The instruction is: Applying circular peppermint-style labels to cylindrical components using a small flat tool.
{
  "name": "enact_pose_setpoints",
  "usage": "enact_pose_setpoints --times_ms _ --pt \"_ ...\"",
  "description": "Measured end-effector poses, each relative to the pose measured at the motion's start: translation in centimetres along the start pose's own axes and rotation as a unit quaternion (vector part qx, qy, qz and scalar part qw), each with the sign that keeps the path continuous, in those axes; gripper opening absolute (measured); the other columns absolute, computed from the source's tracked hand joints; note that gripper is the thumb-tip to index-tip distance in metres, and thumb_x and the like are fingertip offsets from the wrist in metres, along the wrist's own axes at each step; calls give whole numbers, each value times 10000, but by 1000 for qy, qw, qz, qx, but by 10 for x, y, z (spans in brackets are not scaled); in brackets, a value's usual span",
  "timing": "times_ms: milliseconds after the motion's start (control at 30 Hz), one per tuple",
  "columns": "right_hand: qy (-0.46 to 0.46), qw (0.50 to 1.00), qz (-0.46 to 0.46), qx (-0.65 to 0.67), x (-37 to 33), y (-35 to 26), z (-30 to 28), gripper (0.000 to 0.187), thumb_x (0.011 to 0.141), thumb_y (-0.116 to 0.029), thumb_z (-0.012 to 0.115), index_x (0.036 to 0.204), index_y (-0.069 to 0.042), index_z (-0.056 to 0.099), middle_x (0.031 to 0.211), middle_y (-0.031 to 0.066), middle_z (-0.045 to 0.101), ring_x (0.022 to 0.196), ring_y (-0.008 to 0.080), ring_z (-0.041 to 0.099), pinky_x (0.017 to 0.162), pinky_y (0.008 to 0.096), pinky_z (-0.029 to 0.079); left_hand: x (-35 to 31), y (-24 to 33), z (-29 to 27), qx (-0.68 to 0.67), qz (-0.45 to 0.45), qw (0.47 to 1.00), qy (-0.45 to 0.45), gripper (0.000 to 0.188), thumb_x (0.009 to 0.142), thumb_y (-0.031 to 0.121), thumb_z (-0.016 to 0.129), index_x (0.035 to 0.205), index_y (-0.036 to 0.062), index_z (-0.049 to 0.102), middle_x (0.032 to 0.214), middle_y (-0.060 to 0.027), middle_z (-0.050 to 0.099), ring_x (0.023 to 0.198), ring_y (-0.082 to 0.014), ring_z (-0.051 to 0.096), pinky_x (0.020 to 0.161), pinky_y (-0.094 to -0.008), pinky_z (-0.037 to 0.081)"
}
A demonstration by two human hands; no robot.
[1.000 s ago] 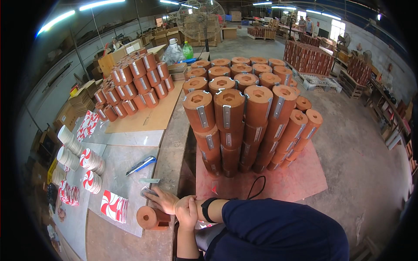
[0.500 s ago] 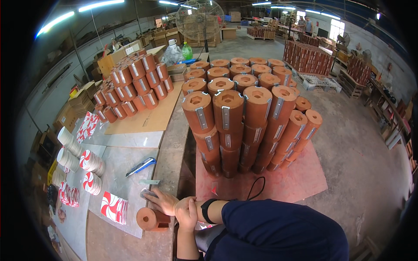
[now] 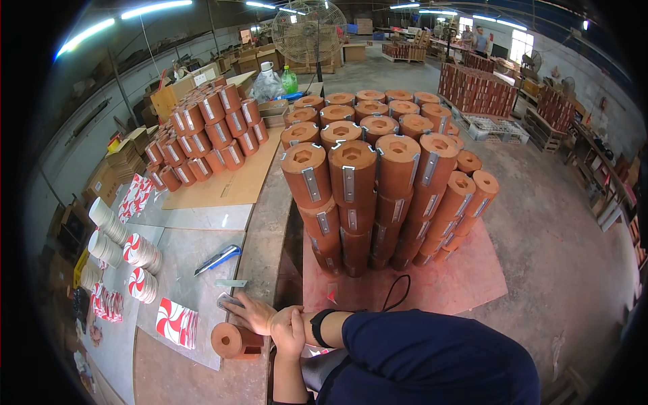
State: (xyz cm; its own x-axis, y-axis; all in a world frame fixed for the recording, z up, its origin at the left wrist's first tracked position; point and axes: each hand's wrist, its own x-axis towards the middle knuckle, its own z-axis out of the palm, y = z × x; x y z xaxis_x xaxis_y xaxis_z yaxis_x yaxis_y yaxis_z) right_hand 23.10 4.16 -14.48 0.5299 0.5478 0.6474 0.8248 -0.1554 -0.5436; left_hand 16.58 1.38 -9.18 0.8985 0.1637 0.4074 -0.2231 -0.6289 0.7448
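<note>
My right hand (image 3: 251,314) reaches left over the bench edge, its fingers closed on a small flat grey piece (image 3: 228,300). Wrapped round my right wrist, just ahead of a black wristband, is my left hand (image 3: 288,332). Beside the right hand lies a reddish-brown cylinder (image 3: 226,341) with a round hole in its end face; its far part is partly hidden by my hands. A small flat metal plate (image 3: 231,283) rests just beyond my fingers. Farther off is a blue utility knife (image 3: 218,260).
Tall stacks of brown cylinders (image 3: 354,172) stand on my right, more (image 3: 216,128) on cardboard at the bench's far end. Red-and-white swirl cards (image 3: 177,322) and stacks of round discs (image 3: 143,283) sit on the left. A fan (image 3: 309,34) stands behind; people work far off.
</note>
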Motion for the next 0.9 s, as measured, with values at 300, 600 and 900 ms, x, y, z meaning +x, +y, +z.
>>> enact_pose_setpoints --times_ms 300,600,900 --pt "-3 1000 12 14 0 1 1 501 812 -155 608 1289 -135 457 1108 154 439 915 326 564 786 393 481 1 -1 0 -2 2 1000 0 230 845 103 457 785 -32 632 758 -189 631 715 -333 614 678 -384 473" --pt "-8 1000 4 4 -1 4 5 492 819 -169 600 1288 -126 458 1105 152 437 936 320 558 795 386 477 0 -1 1 -3 5 1000 6 223 844 96 461 779 -32 632 743 -187 628 696 -330 613 662 -385 473" --pt "3 1000 -2 11 -1 3 5 500 821 -176 602 1294 -126 451 1104 155 438 935 321 557 793 383 477 0 -1 1 3 2 1000 1 302 878 162 426 793 -41 634 740 -183 632 713 -312 619 678 -363 469"
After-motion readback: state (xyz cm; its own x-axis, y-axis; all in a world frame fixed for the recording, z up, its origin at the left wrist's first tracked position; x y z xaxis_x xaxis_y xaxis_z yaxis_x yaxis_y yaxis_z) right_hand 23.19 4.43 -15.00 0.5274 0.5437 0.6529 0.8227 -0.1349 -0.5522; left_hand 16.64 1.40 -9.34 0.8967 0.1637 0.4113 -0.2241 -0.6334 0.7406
